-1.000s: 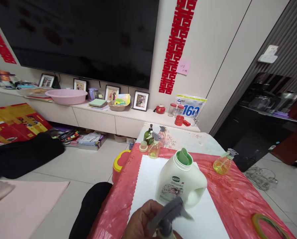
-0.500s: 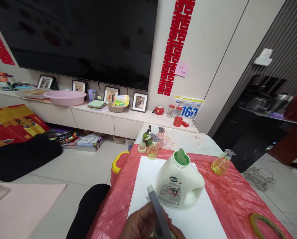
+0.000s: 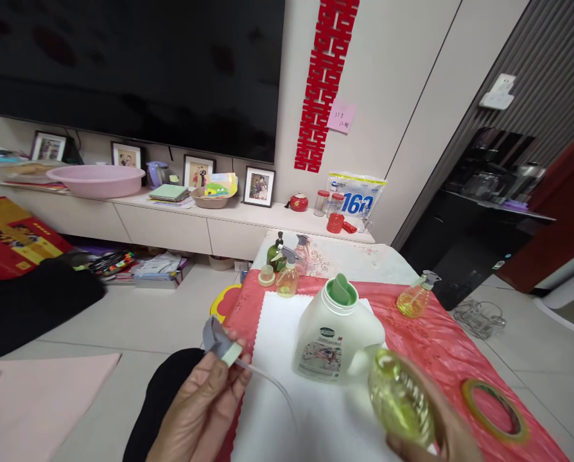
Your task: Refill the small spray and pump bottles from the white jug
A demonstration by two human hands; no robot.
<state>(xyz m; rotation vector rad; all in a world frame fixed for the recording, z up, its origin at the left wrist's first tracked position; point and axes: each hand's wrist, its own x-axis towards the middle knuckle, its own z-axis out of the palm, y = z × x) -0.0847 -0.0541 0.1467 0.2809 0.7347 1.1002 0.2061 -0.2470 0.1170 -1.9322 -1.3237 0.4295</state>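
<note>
Red sheet (image 3: 424, 346): lies under the white mat (image 3: 270, 350), where the work looks to be partway through.
Jug (image 3: 332, 337): upright on the mat, its cap off and green spout showing; it seems ready for use.
Bottle (image 3: 400, 398): opened, tilted above the mat beside the jug, yellowish liquid inside; the right hand (image 3: 441, 414) is wrapped around it. Refitting its top appears left to do.
Spray top (image 3: 214, 340): pinched in the fingers of the left hand (image 3: 203, 394), left of the jug, apart from the bottle. Half a second ago it was in front of the jug, with both hands close together.
Tube (image 3: 272, 377): hangs curved from the spray top, now in plain sight; it did not show then.
</note>
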